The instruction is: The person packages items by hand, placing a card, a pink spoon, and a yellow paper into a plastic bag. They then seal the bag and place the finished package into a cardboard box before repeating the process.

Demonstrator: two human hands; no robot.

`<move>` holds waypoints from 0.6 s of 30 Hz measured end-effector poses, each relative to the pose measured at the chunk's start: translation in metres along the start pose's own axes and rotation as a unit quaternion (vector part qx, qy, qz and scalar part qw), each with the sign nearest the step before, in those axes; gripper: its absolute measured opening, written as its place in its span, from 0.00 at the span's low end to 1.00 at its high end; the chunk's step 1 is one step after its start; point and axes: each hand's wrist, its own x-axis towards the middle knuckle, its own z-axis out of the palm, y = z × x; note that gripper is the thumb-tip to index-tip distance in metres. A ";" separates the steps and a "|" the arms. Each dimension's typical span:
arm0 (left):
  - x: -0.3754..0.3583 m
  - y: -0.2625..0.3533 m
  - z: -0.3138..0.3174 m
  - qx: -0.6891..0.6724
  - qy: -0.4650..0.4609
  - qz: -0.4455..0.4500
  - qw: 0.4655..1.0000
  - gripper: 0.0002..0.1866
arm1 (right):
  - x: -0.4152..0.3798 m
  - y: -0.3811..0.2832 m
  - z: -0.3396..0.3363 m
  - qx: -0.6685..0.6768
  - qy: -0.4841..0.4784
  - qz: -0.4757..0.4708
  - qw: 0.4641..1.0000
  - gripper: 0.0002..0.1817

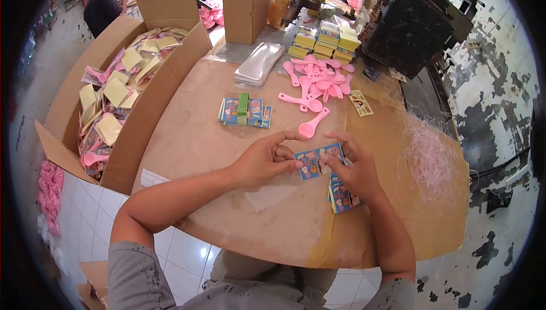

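Between my two hands is a blue printed card (310,168) with small coloured pictures. My left hand (264,159) pinches its left edge between thumb and fingers. My right hand (357,168) grips the card's right side, thumb on top. Below the right hand, partly covered by it, lies a stack of similar blue cards (340,199). A single pink spoon (314,123) rests just beyond my fingers. To the left sits a bundle of blue cards (230,111) with a green band (243,108) around it. More pink spoons (324,79) are heaped farther back.
A large open carton (162,111) at left holds bagged spoons and cards. Clear plastic bags (260,64), yellow-edged stacks (327,40) and an upright box (244,8) stand toward the back. Pink shreds (432,156) lie right, near a black machine (406,25). Another person (103,5) is far left.
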 end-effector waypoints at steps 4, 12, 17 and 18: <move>0.000 0.003 0.001 0.044 -0.006 0.000 0.999 0.29 | 0.004 0.016 0.010 0.045 0.051 -0.015 0.998 0.24; 0.004 0.002 -0.002 0.070 -0.019 0.013 0.997 0.28 | 0.008 0.006 0.014 0.047 0.111 0.016 0.993 0.17; 0.001 0.007 0.000 0.030 -0.002 0.001 1.000 0.26 | 0.006 0.026 0.012 0.048 0.072 -0.035 0.996 0.11; 0.001 0.006 0.002 0.013 0.007 0.009 1.000 0.26 | 0.005 0.025 0.010 0.034 0.048 -0.028 0.998 0.11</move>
